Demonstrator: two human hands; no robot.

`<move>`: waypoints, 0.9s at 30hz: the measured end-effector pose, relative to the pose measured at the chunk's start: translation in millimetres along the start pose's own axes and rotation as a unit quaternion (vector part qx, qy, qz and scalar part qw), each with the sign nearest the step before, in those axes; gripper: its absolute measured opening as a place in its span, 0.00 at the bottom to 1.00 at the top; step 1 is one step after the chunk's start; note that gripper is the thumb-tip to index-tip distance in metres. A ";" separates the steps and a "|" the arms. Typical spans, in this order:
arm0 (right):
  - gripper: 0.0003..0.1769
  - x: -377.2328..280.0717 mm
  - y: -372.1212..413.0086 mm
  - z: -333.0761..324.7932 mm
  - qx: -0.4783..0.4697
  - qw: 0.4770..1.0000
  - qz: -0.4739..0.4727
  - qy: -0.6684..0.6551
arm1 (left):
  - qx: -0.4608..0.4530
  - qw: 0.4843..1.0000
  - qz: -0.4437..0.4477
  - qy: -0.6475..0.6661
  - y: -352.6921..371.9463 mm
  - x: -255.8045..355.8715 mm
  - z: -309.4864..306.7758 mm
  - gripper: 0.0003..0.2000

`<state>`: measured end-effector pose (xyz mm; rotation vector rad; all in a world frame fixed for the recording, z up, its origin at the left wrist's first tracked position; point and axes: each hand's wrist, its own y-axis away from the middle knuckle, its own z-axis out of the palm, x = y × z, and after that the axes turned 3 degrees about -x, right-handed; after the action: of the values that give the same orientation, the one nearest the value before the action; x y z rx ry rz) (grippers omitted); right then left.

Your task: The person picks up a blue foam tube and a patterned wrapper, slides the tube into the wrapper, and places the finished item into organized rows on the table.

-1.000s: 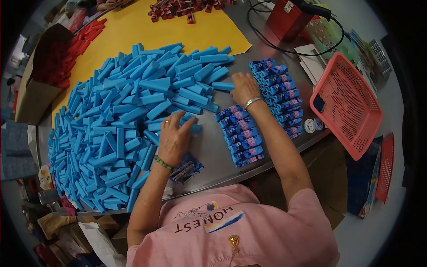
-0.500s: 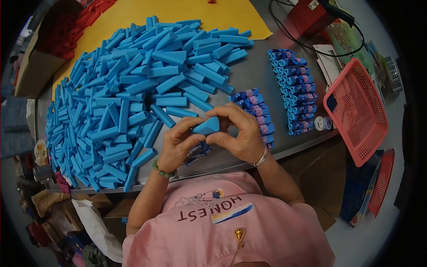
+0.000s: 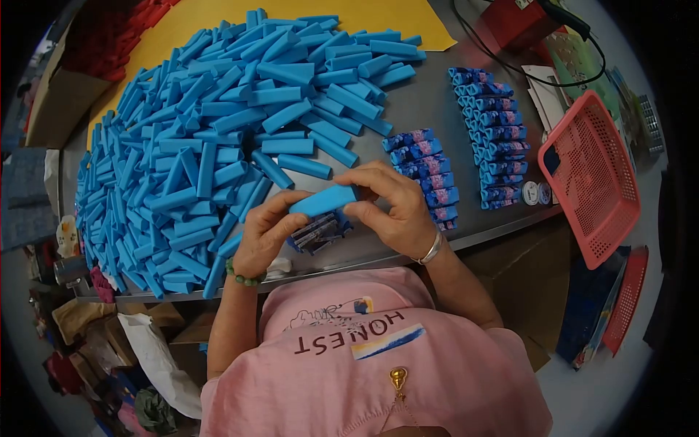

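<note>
A plain blue foam block point(image 3: 323, 200) is held level between both hands over the metal table. My left hand point(image 3: 271, 231) pinches its left end with thumb and fingers. At the right end, my right hand point(image 3: 389, 207) grips it the same way. Just below the block lies a small stack of dark patterned sleeves point(image 3: 320, 234), partly hidden by it. A large heap of similar blue blocks point(image 3: 189, 160) spreads over the table to the left. Right of my right hand stands a row of blocks in patterned wraps point(image 3: 429, 171).
Further right is a second batch of wrapped blocks point(image 3: 502, 133), with small round white rolls point(image 3: 531, 193) beside it. A pink perforated basket point(image 3: 593, 182) sits at the table's right edge. A red box point(image 3: 513, 23) with a black cable stands at the back.
The block between my hands has turned from end-on to lengthwise, and my left hand has moved left and down. More of the dark stack shows. The whole view has shifted slightly.
</note>
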<state>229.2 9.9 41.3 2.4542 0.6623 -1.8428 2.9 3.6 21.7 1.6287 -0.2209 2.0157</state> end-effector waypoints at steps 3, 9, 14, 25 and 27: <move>0.17 -4.9 2.9 6.1 0.020 0.992 0.103 -0.071 | 0.026 0.991 0.076 -0.106 -2.8 -2.0 1.6 0.15; 0.12 15.5 11.3 -1.8 0.126 0.977 0.105 -0.135 | 0.141 0.958 0.081 -0.237 -5.5 -4.6 7.6 0.15; 0.09 15.4 10.3 -9.7 0.137 0.966 0.125 -0.180 | 0.143 0.837 -0.016 -0.528 -5.8 -15.4 6.1 0.13; 0.10 20.9 17.8 -14.2 0.132 0.973 0.113 -0.154 | 0.187 0.916 0.066 -0.349 -5.9 -32.7 -10.9 0.04; 0.09 19.6 17.6 -16.0 0.120 0.968 0.121 -0.185 | 0.182 0.934 0.059 -0.301 -5.1 -29.0 -12.8 0.03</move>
<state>254.1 4.3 23.9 2.0941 0.1207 -2.2921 -1.8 4.9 -10.0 2.5032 -0.1707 1.6425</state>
